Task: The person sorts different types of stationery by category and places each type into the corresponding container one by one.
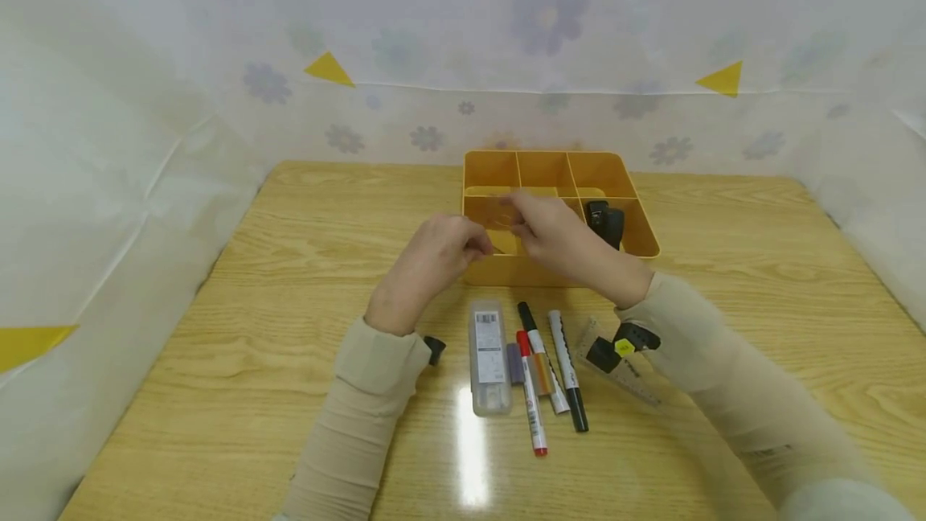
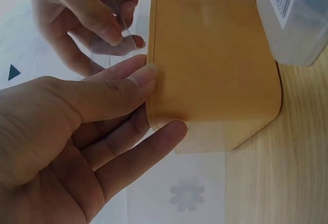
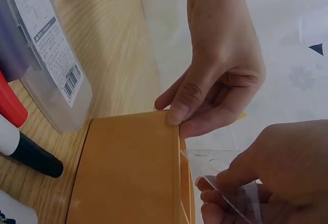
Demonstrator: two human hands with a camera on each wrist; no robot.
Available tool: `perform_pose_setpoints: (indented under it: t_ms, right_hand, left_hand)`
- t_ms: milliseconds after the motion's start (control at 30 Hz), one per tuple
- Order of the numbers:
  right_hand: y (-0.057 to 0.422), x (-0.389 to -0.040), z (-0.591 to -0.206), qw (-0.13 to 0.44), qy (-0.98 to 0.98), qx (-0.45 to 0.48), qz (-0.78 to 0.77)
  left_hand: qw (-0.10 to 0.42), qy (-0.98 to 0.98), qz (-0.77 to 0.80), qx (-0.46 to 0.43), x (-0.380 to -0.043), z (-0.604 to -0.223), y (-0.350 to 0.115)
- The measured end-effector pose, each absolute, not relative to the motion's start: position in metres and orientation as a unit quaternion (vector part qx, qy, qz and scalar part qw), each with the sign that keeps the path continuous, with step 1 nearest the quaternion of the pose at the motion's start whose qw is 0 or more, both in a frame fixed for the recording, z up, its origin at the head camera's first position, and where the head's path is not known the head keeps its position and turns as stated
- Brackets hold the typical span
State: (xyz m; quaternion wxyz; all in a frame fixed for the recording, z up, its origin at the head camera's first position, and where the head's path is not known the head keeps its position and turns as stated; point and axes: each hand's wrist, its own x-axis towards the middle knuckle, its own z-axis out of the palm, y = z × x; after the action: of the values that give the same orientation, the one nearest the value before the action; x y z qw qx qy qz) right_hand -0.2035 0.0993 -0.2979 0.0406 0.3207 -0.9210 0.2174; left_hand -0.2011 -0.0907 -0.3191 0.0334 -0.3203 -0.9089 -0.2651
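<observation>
An orange divided organizer box [image 1: 535, 270] stands toward the back of the table. My left hand [image 1: 441, 252] is at its front left corner; in the left wrist view the thumb lies on the outer wall and the other fingers lie behind the rim, pinching it. My right hand [image 1: 553, 233] is over the front left compartment. Between its thumb and fingers it holds a clear plastic set square [image 3: 212, 157], see-through with a round hole and fine markings. One corner of the set square reaches the box's rim. A black stapler [image 1: 606, 223] sits in the front right compartment.
In front of the box lie a clear plastic case [image 1: 489, 360] with a label, a red marker [image 1: 530, 400], two black-and-white markers [image 1: 566, 360], small purple [image 1: 514, 364] and orange pieces [image 1: 542, 375]. Another clear set square [image 1: 629, 380] lies under the right wrist.
</observation>
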Motion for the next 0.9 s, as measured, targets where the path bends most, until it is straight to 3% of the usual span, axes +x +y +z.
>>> perform_pose_setpoints:
  t_ms: [700,900]
  right_hand:
    - [0.077,-0.211,-0.312,0.000,-0.945,0.299,0.132]
    - [0.080,-0.207,-0.315,0.036,-0.929,0.330,0.160]
  left_hand:
    - [0.036,-0.907,-0.266,-0.324,-0.200,-0.318,-0.092]
    - [0.036,-0.908,-0.264,-0.325,-0.200,-0.318,-0.092]
